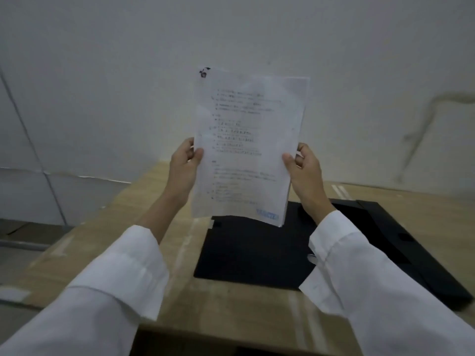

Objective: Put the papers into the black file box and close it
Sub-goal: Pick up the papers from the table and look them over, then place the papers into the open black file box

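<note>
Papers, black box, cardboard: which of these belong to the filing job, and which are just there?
Part of the job:
papers, held upright by left hand and right hand
black file box, lying open

Just there:
cardboard surface
white wall

Dim, flat indoor light with a cool grey cast falls across the wall (102, 73), throwing no hard shadows and no glare. The whole frame is soft; print on the papers (246, 147) smears past reading. Wide-angle distortion bends lines at the left edge, and the white sleeves (115, 286) blur toward the bottom corners.
</note>
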